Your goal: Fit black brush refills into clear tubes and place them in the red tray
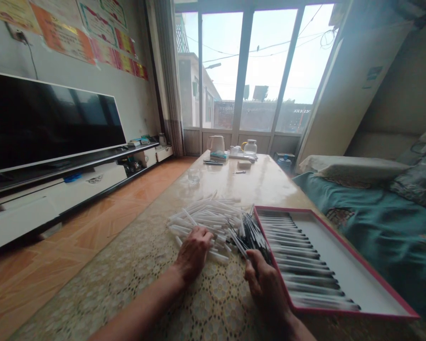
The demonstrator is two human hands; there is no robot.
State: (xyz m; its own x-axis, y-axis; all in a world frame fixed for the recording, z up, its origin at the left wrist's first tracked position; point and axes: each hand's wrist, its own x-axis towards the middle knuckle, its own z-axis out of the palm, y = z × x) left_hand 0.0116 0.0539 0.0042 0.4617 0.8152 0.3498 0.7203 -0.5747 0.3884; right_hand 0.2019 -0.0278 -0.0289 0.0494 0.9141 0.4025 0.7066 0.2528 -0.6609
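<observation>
Basically, the long table (pixel 138 265) w/ its floral-patterned near part carries everything and runs toward the window at the far end, so there's plenty of rm to spread stuff out. Near R on it lies the shallow pink-rimmed box (pixel 344 260), open side up, prob. set this close so it's in easy reach. Its L side holds a row of dark-ended sticks (pixel 310 270), side by side & approx. parallel, prob. b/c that way they lie flat w/o tangling; its R side shows bare white bottom. L of the box is the wide pile of white tubes (pixel 199 213), criss-crossed & loose. B/w pile and box sits a smaller heap of black-and-white sticks (pixel 253 232), handy to both. A glass jug (pixel 250 147) stands at the far end, well apart, prob. out of the way there. The L hand (pixel 195 251) is at the near edge of the tubes, fingers curled down; can't tell if it grips one. The R hand (pixel 264 277) pinches a slim stick (pixel 239 245) near one end, prob. so most of its length sticks out free.
</observation>
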